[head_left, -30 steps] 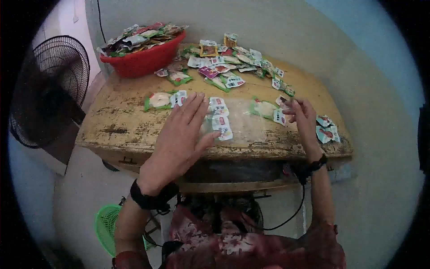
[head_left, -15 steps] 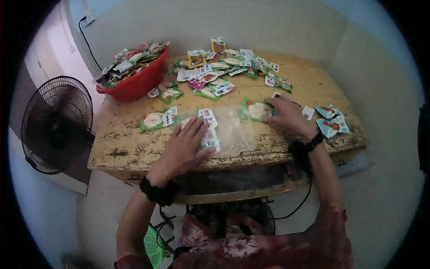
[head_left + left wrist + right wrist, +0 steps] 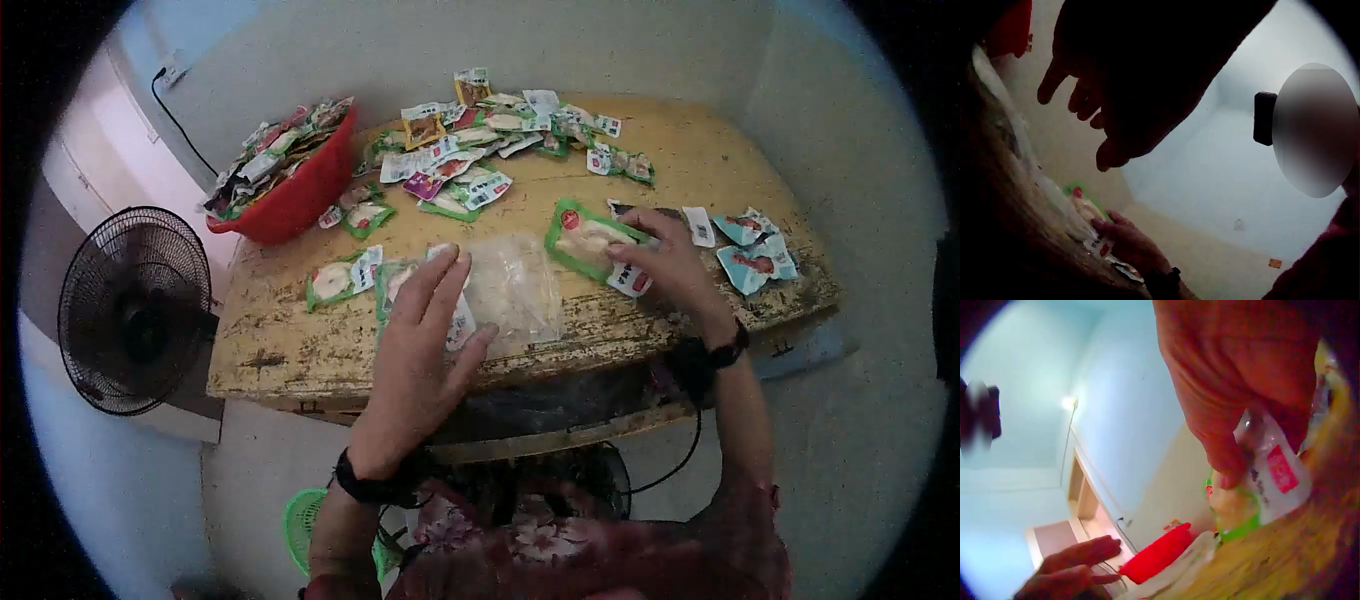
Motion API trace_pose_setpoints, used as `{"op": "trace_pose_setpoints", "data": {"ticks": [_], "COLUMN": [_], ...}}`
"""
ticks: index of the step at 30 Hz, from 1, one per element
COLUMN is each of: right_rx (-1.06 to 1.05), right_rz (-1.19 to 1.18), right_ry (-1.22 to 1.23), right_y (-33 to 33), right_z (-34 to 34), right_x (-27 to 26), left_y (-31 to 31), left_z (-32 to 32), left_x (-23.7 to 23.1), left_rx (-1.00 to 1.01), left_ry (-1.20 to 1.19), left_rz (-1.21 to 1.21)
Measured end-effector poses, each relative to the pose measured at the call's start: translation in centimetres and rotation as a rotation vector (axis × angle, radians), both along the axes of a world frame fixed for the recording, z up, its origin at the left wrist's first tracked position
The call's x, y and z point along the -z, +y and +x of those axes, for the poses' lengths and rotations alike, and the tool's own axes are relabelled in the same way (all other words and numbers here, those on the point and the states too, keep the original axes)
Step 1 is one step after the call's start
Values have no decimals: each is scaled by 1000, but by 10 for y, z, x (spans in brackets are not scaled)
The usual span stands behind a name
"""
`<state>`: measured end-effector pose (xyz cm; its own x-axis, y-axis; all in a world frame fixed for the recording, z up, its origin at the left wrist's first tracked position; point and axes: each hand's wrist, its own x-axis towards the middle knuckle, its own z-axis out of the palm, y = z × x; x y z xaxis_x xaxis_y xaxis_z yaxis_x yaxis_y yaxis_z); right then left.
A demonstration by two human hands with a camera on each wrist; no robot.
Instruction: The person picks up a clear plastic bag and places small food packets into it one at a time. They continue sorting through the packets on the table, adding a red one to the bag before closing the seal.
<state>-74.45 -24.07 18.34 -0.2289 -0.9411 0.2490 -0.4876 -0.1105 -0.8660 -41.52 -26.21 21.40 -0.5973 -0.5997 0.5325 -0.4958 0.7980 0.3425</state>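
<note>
My right hand (image 3: pixel 670 265) pinches a green-edged snack packet (image 3: pixel 585 238), its pale contents showing through the clear front. One edge of this packet tilts up off the worn yellow table; the right wrist view shows thumb and fingers at its white printed end (image 3: pixel 1282 472). Fingers extended, my left hand (image 3: pixel 422 345) hovers over a clear plastic bag (image 3: pixel 515 290) lying flat. Under that hand, partly hidden, are a green-edged packet (image 3: pixel 392 282) and white printed packet ends (image 3: pixel 460 325). In the left wrist view the left hand (image 3: pixel 1094 106) is a dark outline.
Left of the bag lies another green-edged packet (image 3: pixel 340 278). Blue-white packets (image 3: pixel 755 260) lie at the right. A loose pile of packets (image 3: pixel 490 145) covers the table's back, beside a heaped red basin (image 3: pixel 290 205). A black fan (image 3: pixel 140 310) stands left of the table.
The right hand has moved left from the right-side packets, taken hold of the green-edged packet and tilted it up. The left hand has lifted from the packets. The head view has shifted.
</note>
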Motion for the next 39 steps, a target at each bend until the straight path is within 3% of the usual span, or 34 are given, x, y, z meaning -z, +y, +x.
{"op": "trace_pose_setpoints", "data": {"ticks": [3, 6, 7, 10, 11, 13, 15, 19, 21, 31, 39], "right_rx": [-15, 64, 59, 63, 43, 51, 56, -17, -60, -173, -434], "right_rz": [17, -117, 47, 104, 13, -47, -29, 15, 36, 68, 158], "right_ry": [-171, 76, -164, -294, -95, -149, -131, -491, -620, -564, -566], "right_y": [15, 29, 38, 54, 50, 56, 64, 66, 65, 39, 7], "right_z": [4, 10, 18, 30, 20, 25, 34, 35, 38, 74, 109], "right_x": [2, 9, 6, 7, 27, 28, 12, 15, 15, 2, 7], "left_y": [7, 17, 19, 17, 17, 16, 15, 25, 32, 44, 52], "left_z": [-23, -49, -57, -72, -73, -74, -69, -61, -60, -58, -54], "left_x": [11, 15, 15, 28, 30, 31, 40, 32, 27, 19, 21], "left_rx": [-55, -68, -89, -111, -115, -121, -78, -80, -106, -85, -45], "left_ry": [66, 7, -46, -120, -138, -172, -69, 118, 167, 259, 248], "left_rz": [6, 77, 57, -14, 53, 181, 245, 287, 236, -101, -123]}}
